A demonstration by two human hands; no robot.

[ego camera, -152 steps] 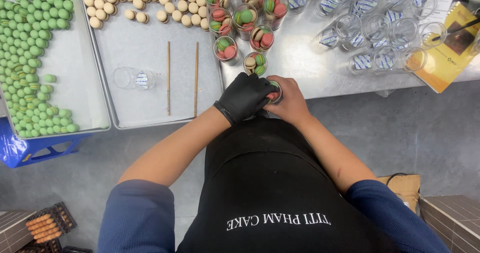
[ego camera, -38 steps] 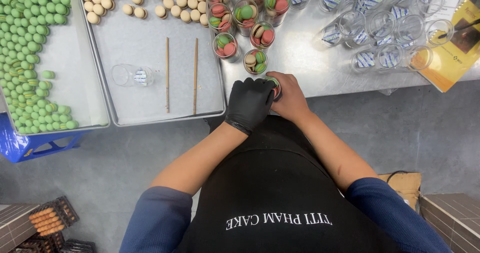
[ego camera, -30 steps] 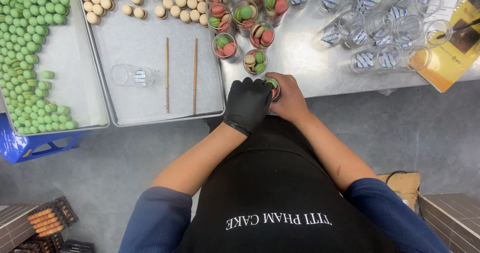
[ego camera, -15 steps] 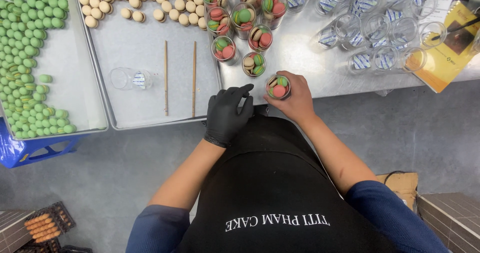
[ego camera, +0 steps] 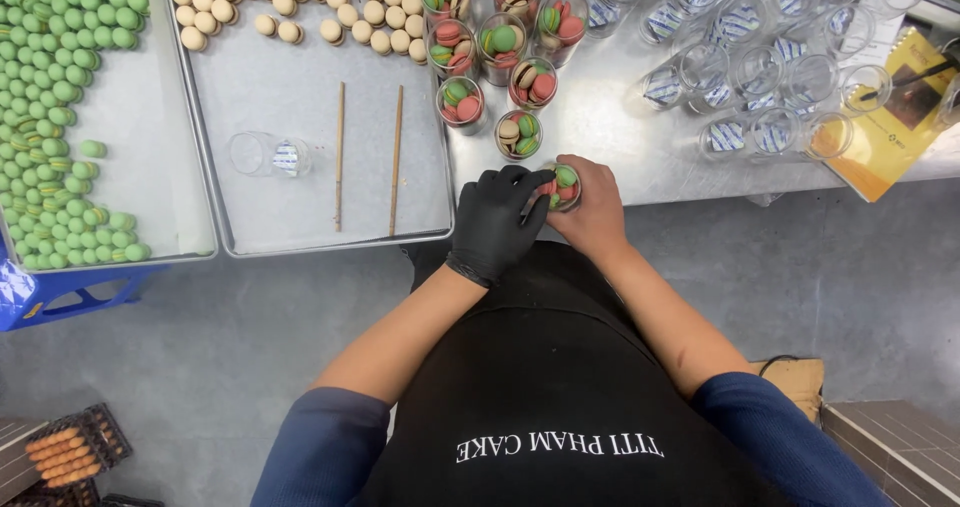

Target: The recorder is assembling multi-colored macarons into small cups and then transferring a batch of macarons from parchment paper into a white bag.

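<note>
My left hand (ego camera: 497,222), in a black glove, and my bare right hand (ego camera: 594,210) meet around a clear plastic cup (ego camera: 561,184) filled with red, green and beige macarons at the table's front edge. The right hand grips the cup's side. The gloved fingers rest on its top and left side. Several filled cups (ego camera: 498,42) stand just beyond it.
A metal tray (ego camera: 290,87) holds beige macarons (ego camera: 300,2), two wooden sticks (ego camera: 368,157) and one empty cup (ego camera: 262,154) lying on its side. A left tray carries green macarons (ego camera: 60,97). Several empty cups (ego camera: 740,77) and a yellow booklet (ego camera: 895,107) sit right.
The gloved left hand, which had dropped away from the cup half a second ago, has come back onto it. The right hand has kept hold of the cup.
</note>
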